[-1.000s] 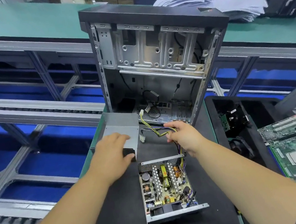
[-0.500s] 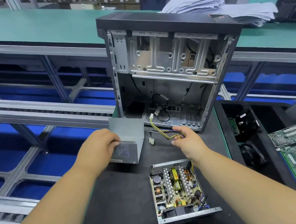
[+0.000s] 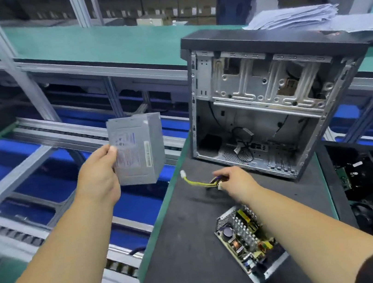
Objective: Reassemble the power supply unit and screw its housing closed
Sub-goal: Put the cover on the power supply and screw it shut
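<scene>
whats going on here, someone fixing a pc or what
A person is putting a power supply back together. The left hand holds the grey metal cover up in the air, off to the left of the black mat. The right hand grips the bundle of yellow and black cables on the mat. The open power supply base, circuit board exposed, lies on the mat in front of an empty computer case.

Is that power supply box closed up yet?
No, open. Its circuit board lies bare in the tray on the mat, and the left hand holds the grey cover aloft.
</scene>
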`<state>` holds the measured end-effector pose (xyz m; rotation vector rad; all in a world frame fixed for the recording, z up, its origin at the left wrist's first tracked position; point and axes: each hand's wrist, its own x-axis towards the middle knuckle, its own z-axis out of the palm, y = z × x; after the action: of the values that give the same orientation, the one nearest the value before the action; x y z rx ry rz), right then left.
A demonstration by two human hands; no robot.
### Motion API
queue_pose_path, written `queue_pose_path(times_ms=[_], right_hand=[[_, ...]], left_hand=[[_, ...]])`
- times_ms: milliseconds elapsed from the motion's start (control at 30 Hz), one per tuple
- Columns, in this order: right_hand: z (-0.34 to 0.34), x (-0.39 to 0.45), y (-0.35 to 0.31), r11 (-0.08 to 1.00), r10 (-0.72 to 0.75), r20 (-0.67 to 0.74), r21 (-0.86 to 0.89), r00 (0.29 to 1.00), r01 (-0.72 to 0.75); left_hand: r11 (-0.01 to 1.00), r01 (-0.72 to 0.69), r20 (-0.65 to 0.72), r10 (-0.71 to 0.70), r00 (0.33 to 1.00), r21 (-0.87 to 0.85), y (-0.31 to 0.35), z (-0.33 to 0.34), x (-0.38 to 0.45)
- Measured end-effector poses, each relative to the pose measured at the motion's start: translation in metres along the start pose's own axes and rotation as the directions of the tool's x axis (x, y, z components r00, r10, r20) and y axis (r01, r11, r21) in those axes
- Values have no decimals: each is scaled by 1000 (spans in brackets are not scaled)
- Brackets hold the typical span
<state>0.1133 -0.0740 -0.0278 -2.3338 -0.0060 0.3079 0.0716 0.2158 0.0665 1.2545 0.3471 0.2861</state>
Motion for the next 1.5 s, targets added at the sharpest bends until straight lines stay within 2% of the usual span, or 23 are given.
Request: queue_pose_path(times_ms=[100,300,400,500,600,700,800,900,1033,1133,1367,1500], right_hand=[[20,-3,-19,970,-88,96,-218,991,107],[37,-27,-30,821,-182,361,-457,915,344],[34,-34,-26,726,-243,379,-539,893,427],[31,-40,-20,720,-279,336,-546,900,427],[17,-46,-20,798,-297,259,-462,919,388],[-11,-54,-22,915,-253,123,-291,960,278],[-49,-66,-26,994,-104,-92,22,990,106],[-82,-80,-30,938,-12,-163,339,986,68],[-108,-101,-39,822,-49,-110,560,993,103],[-115,-112,-39,797,-64,-104,593,993,114],[-116,-125,-25,871,-28,-108,484,994,77],[-117,-126,-14,864,-7,-128,498,992,71]], left_hand=[[993,10,84,0,996,-116,13,-9,-2],[978,34,157,-2,988,-206,10,-1,-15],[972,63,193,-19,981,-224,3,11,-21],[971,86,244,-30,969,-222,-5,25,-27],[971,105,280,-42,959,-214,-11,35,-32],[970,126,318,-54,946,-210,-15,43,-36],[962,155,364,-65,929,-225,-17,53,-41],[949,195,423,-74,903,-250,-19,69,-49],[943,265,506,-131,853,-202,-27,93,-63],[931,311,537,-167,827,-190,-32,110,-73],[935,329,589,-193,785,-132,-40,143,-101],[933,342,628,-200,752,-113,-40,153,-110]])
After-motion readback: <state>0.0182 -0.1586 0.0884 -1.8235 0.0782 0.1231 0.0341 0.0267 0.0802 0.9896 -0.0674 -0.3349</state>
